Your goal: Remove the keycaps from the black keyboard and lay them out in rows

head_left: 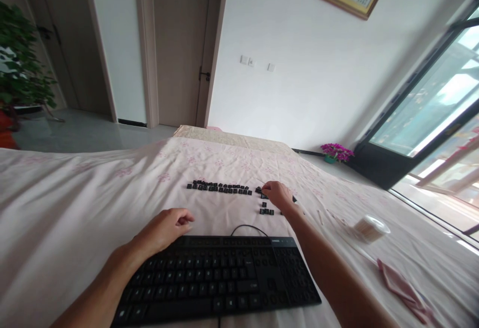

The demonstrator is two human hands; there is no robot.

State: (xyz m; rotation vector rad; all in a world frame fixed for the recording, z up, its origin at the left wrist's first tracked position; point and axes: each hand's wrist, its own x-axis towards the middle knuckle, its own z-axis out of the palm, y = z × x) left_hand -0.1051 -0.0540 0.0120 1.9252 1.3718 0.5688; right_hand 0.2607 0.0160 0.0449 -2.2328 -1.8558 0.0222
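A black keyboard (209, 273) lies on the bedsheet in front of me, with its top rows and the number block at the right stripped of keycaps. My left hand (175, 223) hovers by its upper left edge, fingers loosely curled with a gap to the thumb and nothing visible in them. Beyond the keyboard, loose black keycaps (220, 188) stand in rows. My right hand (277, 193) is at the right-hand group of keycaps (266, 211), partly covering it. Its fingers are pinched; a thin pale stick, like a cotton swab (261, 180), sticks out from them.
Right of my arm are a clear round tub of cotton swabs (371, 228), a few loose swabs (321, 216) and a pink cloth (404, 290). The keyboard's cable (249, 226) loops behind it. Folds run through the flowered sheet (93, 193).
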